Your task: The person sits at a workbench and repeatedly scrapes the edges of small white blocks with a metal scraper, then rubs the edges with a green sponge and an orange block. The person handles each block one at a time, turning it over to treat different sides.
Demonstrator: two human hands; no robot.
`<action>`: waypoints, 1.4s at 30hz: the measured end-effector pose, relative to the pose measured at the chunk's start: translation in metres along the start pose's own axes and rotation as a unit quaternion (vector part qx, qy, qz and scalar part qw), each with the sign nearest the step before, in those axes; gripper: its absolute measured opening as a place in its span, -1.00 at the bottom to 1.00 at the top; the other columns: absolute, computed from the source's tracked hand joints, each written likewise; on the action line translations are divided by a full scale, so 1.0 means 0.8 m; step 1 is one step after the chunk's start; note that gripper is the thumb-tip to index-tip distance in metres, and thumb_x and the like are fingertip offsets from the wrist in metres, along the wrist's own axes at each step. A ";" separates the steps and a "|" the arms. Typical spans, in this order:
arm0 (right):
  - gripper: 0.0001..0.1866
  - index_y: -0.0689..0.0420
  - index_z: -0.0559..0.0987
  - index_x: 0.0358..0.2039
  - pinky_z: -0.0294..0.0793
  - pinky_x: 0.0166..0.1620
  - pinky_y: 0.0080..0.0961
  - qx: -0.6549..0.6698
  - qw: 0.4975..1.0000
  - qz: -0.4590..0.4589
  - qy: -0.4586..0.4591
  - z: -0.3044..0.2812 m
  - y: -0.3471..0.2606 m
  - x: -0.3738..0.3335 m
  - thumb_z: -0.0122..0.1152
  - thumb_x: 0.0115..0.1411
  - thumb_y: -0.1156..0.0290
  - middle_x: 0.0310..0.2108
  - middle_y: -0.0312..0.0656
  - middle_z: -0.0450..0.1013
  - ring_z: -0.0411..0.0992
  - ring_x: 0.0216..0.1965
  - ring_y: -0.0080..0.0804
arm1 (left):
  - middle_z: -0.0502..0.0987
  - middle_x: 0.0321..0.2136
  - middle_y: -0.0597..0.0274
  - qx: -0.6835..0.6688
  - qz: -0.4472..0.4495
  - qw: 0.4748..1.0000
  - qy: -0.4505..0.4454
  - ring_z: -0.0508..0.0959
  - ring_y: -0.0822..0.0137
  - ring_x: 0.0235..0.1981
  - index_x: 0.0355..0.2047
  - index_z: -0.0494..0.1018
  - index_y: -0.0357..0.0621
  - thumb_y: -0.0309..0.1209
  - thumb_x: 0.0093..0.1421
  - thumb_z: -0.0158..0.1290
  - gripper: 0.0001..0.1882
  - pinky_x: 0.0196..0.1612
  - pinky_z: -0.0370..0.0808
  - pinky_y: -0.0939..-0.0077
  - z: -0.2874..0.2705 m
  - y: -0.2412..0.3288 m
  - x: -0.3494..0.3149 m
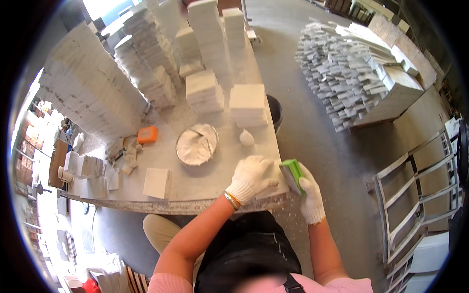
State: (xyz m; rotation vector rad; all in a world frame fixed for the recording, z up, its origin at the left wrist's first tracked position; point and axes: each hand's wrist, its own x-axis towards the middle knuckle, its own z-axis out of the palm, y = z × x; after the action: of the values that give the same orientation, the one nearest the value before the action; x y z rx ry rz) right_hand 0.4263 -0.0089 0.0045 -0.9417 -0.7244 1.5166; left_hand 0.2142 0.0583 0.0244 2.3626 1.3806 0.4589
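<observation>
My left hand (251,177), in a white knit glove, lies over a pale slab (278,187) at the table's near right corner. Its thumb stands apart from the fingers. Just past the table's right edge, my right hand (311,198), also gloved, grips a green-backed sanding block (292,172). The block is tilted, its grey underside facing the table. Beyond my left hand are a small white bulb-shaped thing (246,137) and a round bowl (181,161) of pale powder or paste with thin tools lying in it. A square block (157,183) sits near the front edge.
Tall stacks of white slabs (88,83) line the table's far left, with shorter stacks (247,105) nearer. An orange box (147,135) lies beside crumpled scraps. A dark bucket (275,113) stands by the right edge. Farther right are a pile of grey strips (342,73) and a metal rack (415,190).
</observation>
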 end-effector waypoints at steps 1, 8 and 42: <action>-0.15 0.34 0.26 0.36 0.24 0.35 -0.32 0.002 1.000 0.004 0.011 0.003 -0.001 -0.001 0.28 0.17 0.13 0.29 -0.02 0.35 0.32 0.30 -0.24 | 0.49 0.05 0.02 -0.015 0.000 1.000 0.017 0.43 0.00 0.17 0.05 0.48 -0.10 -0.01 -0.12 0.37 -0.26 0.16 0.38 0.06 0.002 0.002 -0.017; -0.19 0.14 0.29 0.39 0.45 -0.16 -0.52 -0.066 0.995 0.010 0.077 -0.023 -0.024 -0.009 0.19 0.18 0.07 0.19 -0.23 0.42 0.44 -0.02 -0.50 | 0.36 0.16 -0.16 0.018 0.041 0.998 0.044 0.32 -0.22 0.24 0.08 0.43 -0.11 0.00 -0.22 0.36 -0.16 0.25 0.28 -0.11 0.013 0.006 -0.039; -0.20 0.28 0.10 0.45 0.06 0.42 -0.38 -0.238 0.971 0.011 0.009 -0.008 0.018 0.007 0.12 0.33 0.17 0.43 -0.04 0.15 0.11 0.42 -0.30 | 0.40 0.16 -0.06 -0.017 0.044 0.995 0.088 0.37 -0.14 0.22 0.03 0.48 -0.01 -0.05 -0.19 0.34 -0.27 0.23 0.32 -0.10 0.023 0.006 -0.035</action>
State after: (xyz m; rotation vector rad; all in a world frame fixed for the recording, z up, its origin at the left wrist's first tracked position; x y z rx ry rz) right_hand 0.4249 -0.0065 -0.0123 -1.3211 -1.0960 1.3731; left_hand 0.2128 0.0288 0.0080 2.4101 1.3342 0.7258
